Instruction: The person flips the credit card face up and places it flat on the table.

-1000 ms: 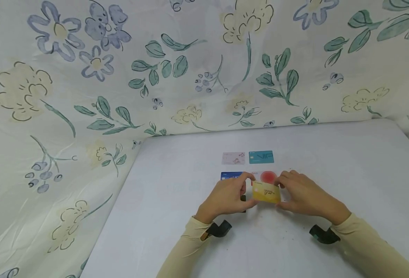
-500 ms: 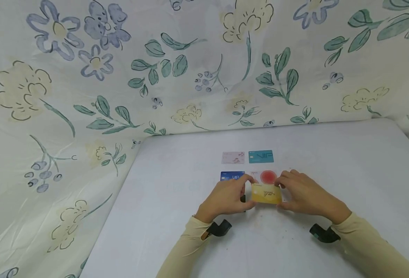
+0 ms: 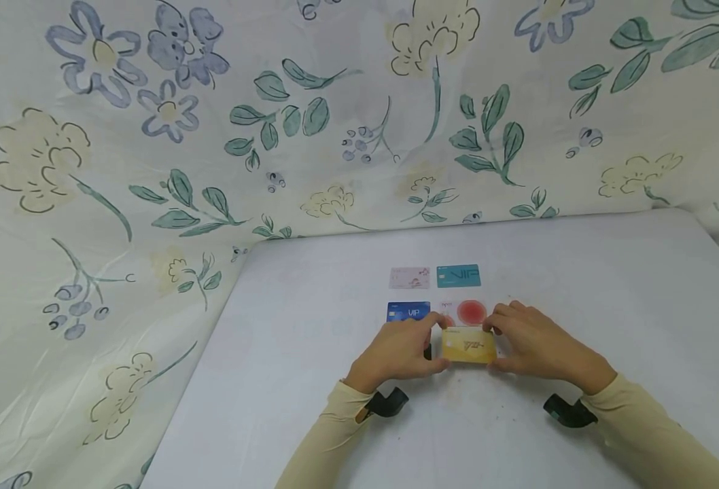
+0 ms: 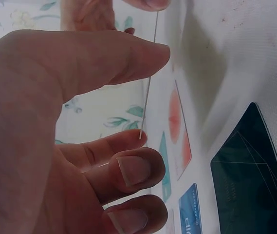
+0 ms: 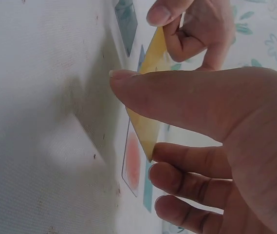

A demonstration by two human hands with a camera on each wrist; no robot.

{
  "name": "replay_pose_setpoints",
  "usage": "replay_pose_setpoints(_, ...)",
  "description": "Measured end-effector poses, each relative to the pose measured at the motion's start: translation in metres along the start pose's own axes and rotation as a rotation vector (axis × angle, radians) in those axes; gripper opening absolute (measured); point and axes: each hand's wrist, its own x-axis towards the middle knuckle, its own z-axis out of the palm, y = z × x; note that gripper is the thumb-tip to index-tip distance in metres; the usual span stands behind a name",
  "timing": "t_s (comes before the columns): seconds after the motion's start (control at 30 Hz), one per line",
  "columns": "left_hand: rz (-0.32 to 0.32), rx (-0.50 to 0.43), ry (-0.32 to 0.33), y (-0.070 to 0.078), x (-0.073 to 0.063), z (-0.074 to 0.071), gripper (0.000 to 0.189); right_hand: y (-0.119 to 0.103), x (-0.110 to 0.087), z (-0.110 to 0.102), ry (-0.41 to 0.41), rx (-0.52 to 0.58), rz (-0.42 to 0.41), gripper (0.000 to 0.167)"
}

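Observation:
A yellow card (image 3: 468,345) is held up off the white table between both hands. My left hand (image 3: 399,350) pinches its left edge between thumb and a finger. On the opposite edge, my right hand (image 3: 527,343) pinches it the same way. In the left wrist view the yellow card is seen edge-on as a thin line. Just beyond it lies a white card with a red circle (image 3: 472,312), partly covered. A blue VIP card (image 3: 408,310) lies behind the left hand. Beneath that hand is a dark green card (image 4: 245,165), mostly hidden in the head view.
Farther back on the white table (image 3: 310,305), a pale pink card (image 3: 410,278) lies beside a teal VIP card (image 3: 459,276). Floral cloth (image 3: 359,122) hangs along the table's back and left side. Black wrist mounts (image 3: 570,411) sit under both wrists.
The yellow card has come slightly toward me and its face has turned further up into the head view. Both hands keep their pinch, and more of the blue card shows.

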Motion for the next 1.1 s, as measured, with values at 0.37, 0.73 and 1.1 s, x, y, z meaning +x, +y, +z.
replay_pose_setpoints(0.37,-0.01,0.026,-0.037,0.0005,0.0016,0.002,0.056,-0.0007,0.0008,0.0022,-0.03,0.005,0.009,0.052)
replay_pose_setpoints(0.73,-0.027,0.064,-0.069,0.0022,0.0029,0.0039,0.055,-0.0009,0.0009,0.0047,-0.052,0.003,0.01,0.051)
replay_pose_setpoints(1.1,-0.043,0.098,-0.084,0.0028,0.0027,0.0064,0.055,-0.0027,0.0016,0.0069,-0.09,0.021,0.026,0.052)
